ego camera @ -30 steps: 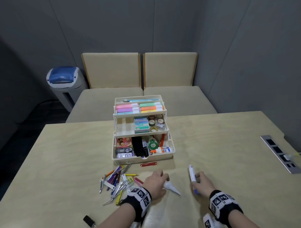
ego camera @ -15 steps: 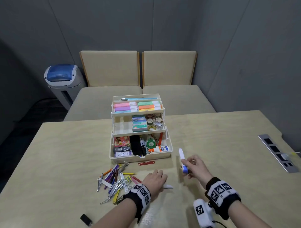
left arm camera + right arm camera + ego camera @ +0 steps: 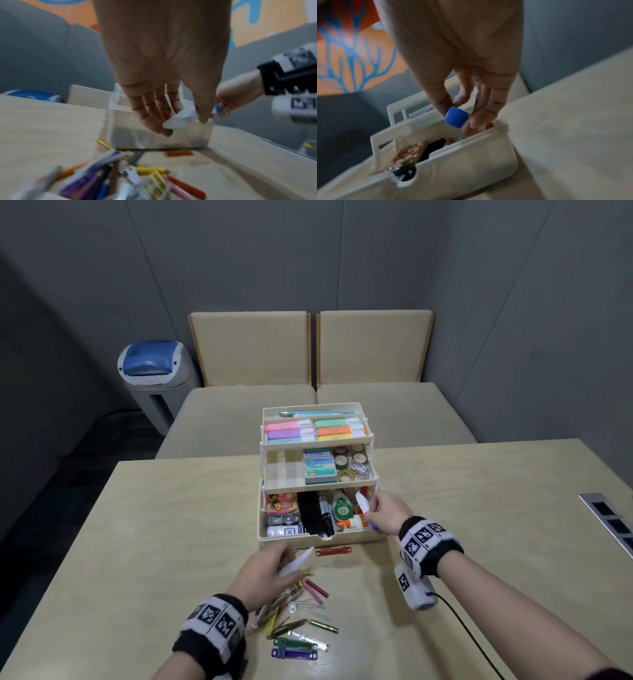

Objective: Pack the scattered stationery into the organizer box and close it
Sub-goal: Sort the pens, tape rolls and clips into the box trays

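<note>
The cream organizer box [image 3: 318, 541] stands unfolded in three tiers at the table's middle, filled with stationery. My right hand [image 3: 378, 515] pinches a white tube with a blue end [image 3: 456, 117] over the right side of the bottom tier. My left hand [image 3: 270, 571] holds a white pointed tube [image 3: 296, 563] just in front of the box, above the table; in the left wrist view the white pointed tube [image 3: 180, 119] sits between thumb and fingers. A heap of pens, clips and fasteners [image 3: 294, 621] lies on the table near my left wrist.
A red fastener strip [image 3: 334, 552] lies right before the box front. A metal socket panel [image 3: 609, 522] is set in the table at the right edge. Two beige chairs [image 3: 308, 350] and a blue-lidded bin [image 3: 152, 368] stand beyond the table.
My right hand carried the blue-ended tube from the table up and over the box's bottom tier. My left hand lifted the white pointed tube off the table and moved toward the box.
</note>
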The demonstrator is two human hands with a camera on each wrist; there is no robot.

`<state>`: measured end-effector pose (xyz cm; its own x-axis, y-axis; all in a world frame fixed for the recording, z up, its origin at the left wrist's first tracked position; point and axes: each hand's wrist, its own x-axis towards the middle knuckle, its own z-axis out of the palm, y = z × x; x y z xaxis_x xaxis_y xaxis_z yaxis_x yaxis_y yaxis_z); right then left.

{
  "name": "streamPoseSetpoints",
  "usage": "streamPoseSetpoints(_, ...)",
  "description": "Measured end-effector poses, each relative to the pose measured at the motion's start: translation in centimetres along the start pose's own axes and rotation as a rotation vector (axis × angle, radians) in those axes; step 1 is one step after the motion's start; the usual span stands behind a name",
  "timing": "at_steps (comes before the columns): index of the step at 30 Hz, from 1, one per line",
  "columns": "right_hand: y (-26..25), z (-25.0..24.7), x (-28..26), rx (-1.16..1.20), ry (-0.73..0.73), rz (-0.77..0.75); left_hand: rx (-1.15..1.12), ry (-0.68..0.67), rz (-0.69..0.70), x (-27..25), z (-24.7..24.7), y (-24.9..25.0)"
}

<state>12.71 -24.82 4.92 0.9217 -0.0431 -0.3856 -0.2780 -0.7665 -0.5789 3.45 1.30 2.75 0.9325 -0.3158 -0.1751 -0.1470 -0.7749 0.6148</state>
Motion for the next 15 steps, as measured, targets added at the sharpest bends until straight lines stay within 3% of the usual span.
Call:
streamPoseSetpoints(5,-1.8,2.0,1.8,-0.121,-0.026,-0.047,-0.107,0.191,-0.090,-0.4,-1.9,-2.3)
streamPoseSetpoints(15,-4.1,6.8,4.0,-0.440,0.080,-0.058,-0.130,0.204,-0.118,-0.5,-1.7,-3.9)
